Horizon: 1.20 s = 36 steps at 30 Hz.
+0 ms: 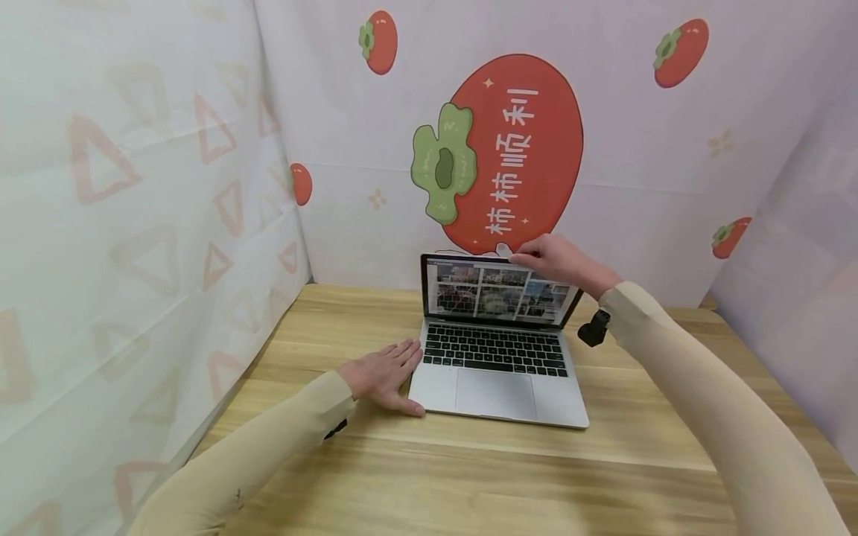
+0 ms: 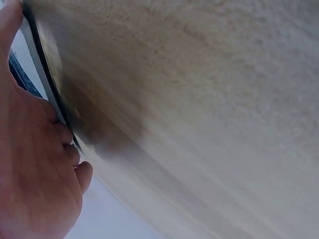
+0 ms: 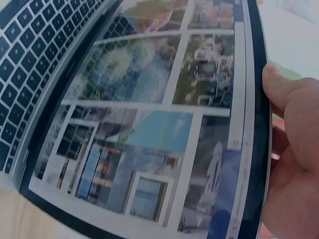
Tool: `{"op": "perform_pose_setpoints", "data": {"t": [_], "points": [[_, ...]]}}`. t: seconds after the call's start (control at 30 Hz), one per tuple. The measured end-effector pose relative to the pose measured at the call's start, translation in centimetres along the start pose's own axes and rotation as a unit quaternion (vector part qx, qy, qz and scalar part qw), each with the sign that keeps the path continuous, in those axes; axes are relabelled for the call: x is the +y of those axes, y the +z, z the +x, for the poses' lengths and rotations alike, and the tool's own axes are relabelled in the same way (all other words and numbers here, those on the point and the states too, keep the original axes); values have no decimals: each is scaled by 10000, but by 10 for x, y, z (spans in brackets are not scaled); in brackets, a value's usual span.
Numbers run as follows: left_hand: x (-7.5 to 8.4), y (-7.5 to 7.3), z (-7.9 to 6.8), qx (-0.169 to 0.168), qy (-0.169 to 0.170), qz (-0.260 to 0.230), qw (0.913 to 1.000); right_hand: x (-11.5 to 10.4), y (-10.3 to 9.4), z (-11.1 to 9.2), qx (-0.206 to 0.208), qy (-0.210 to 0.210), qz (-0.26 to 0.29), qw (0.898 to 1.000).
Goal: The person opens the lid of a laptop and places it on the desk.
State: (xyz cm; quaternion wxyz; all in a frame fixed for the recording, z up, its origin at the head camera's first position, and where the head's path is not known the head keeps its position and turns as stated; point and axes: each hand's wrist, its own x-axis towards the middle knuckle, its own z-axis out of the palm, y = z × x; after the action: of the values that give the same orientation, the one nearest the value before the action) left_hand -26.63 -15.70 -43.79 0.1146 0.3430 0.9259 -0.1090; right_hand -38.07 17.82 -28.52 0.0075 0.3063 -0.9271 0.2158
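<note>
A silver laptop [image 1: 496,393] stands unfolded on a wooden table, its black keyboard facing me and its screen [image 1: 499,292] lit with rows of pictures. The right hand [image 1: 558,260] pinches the top edge of that screen right of its middle. In the right wrist view the thumb [image 3: 279,87] lies on the dark bezel, while the other fingers pass behind the lid. Beside the laptop base, the left hand [image 1: 385,376] rests with fairly straight fingers against the left edge. The left wrist view shows the palm [image 2: 35,169] close up, and the fingertips are partly hidden.
Pale wood tabletop [image 1: 402,484] spreads in front of the laptop and to both sides. A white cloth backdrop [image 1: 643,149] with red persimmon drawings hangs behind. Another cloth [image 1: 167,223] with triangle prints runs along the left edge of the table.
</note>
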Motion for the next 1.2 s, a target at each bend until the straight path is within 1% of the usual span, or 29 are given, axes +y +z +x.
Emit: {"op": "perform_pose_setpoints", "data": {"t": [0.17,0.37,0.43,0.6,0.77,0.87,1.0,1.1,1.2], "points": [[1,-1,2,-16,-35,114,9999,8,-4,0,179,224,-27,9996],[0,0,3,-25,-77,196,9998,15,-7,-2,313,752,-45,9967],[0,0,3,-33,-60,148,9999,18,-8,-3,384,879,-42,9954],[1,-2,1,-81,-44,-10,10000,22,-11,-4,566,1012,-56,9932],[2,-1,0,-69,-61,-96,9999,24,-11,-6,730,1221,-100,9898],[2,1,-1,2,-39,-162,9999,25,-10,-7,916,1256,-184,9877],[3,2,-1,81,-37,-231,9997,25,-4,-7,1250,1170,-303,9848],[4,1,-1,58,-79,-224,9997,27,1,-5,1481,1153,-355,9816],[6,1,1,-1,-107,-146,9998,27,4,-4,1616,1191,-336,9791]]}}
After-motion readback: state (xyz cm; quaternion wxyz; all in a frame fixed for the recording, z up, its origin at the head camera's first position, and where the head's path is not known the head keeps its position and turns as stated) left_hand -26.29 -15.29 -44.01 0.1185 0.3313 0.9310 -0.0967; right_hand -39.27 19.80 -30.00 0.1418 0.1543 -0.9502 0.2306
